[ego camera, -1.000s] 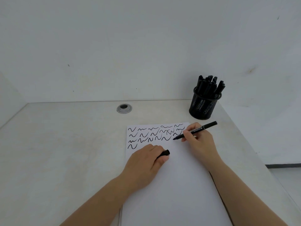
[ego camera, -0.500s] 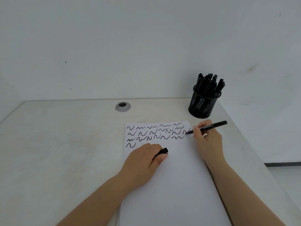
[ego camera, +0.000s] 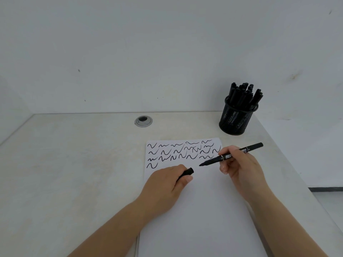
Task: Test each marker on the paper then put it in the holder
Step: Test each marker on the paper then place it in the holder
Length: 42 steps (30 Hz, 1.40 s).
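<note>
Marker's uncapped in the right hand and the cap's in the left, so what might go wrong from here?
1. The uncapped black marker in the right hand points its bare tip toward the left hand, which holds the black cap; a misaligned recap may ink the fingers.
2. The black mesh holder looks crowded with markers, so inserting another could jam or tip it.

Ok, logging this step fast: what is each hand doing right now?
Left hand: grips the marker cap, resting on the paper.
Right hand: pinches the uncapped black marker.
</note>
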{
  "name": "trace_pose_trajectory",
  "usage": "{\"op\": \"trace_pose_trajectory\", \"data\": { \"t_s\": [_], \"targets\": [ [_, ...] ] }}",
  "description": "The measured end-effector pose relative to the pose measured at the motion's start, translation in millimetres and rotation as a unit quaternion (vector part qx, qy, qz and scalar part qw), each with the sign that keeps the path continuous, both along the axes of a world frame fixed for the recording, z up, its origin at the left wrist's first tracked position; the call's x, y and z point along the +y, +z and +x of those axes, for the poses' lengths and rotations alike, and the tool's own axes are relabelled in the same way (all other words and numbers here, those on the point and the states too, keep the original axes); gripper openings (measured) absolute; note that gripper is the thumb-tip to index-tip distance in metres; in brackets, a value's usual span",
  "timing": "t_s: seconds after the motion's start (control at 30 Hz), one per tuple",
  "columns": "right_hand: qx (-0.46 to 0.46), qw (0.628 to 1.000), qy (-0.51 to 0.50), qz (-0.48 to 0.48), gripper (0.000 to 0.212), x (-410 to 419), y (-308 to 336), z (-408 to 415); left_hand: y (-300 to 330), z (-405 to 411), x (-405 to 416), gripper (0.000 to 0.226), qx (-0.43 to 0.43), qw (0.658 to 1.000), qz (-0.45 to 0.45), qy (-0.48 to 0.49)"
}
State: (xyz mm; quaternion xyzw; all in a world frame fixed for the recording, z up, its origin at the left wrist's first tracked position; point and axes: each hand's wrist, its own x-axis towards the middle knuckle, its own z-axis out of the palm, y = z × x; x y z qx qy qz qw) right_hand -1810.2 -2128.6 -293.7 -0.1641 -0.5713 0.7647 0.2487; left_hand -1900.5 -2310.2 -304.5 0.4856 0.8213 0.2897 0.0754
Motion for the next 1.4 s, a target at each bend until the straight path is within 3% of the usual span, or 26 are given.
{"op": "trace_pose_trajectory", "data": {
  "t_s": [0.33, 0.6, 0.8, 1.4],
  "targets": [
    [-0.046, 0.996, 0.019, 0.078, 0.022, -10, 1, 0, -2, -1, 0, 0.026, 0.007, 1.0, -0.017, -0.007],
    [-0.094, 0.983, 0.085, 0.133, 0.018, -20, 3, 1, -3, -2, 0, 0.023, 0.013, 0.999, -0.028, -0.017],
    [-0.08, 0.979, 0.099, 0.159, 0.011, -25, 4, 3, -3, -3, 0, 0.029, 0.009, 1.0, -0.012, -0.022],
    [-0.045, 0.972, 0.129, 0.191, 0.018, -33, 4, 6, -3, -5, -6, 0.032, -0.019, 0.998, 0.018, -0.054]
  ]
}}
